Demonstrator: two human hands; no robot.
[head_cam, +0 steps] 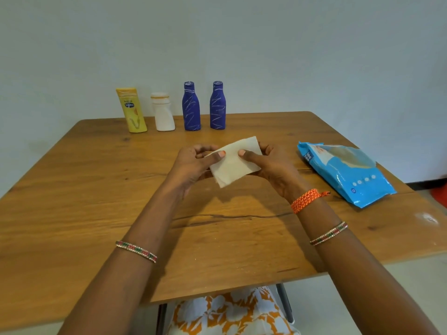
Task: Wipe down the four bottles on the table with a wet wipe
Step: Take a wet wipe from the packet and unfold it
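White and folded, the wet wipe [233, 162] sits pinched between both thumbs and fingers, left hand [191, 163] and right hand [268, 163] above mid-table; the step looks like readying it; next, reach to 12 o'clock for a bottle. Yellow bottle [131, 110], white bottle [163, 113] and two blue bottles [191, 106] [217, 105] line the far edge; open wood lies between; the wipes pack [346, 172] lies at 3 o'clock.

Four bottles [192, 106], one wet wipe [233, 163], one blue wipe pack [346, 171], one table [96, 189], two hands [193, 165].
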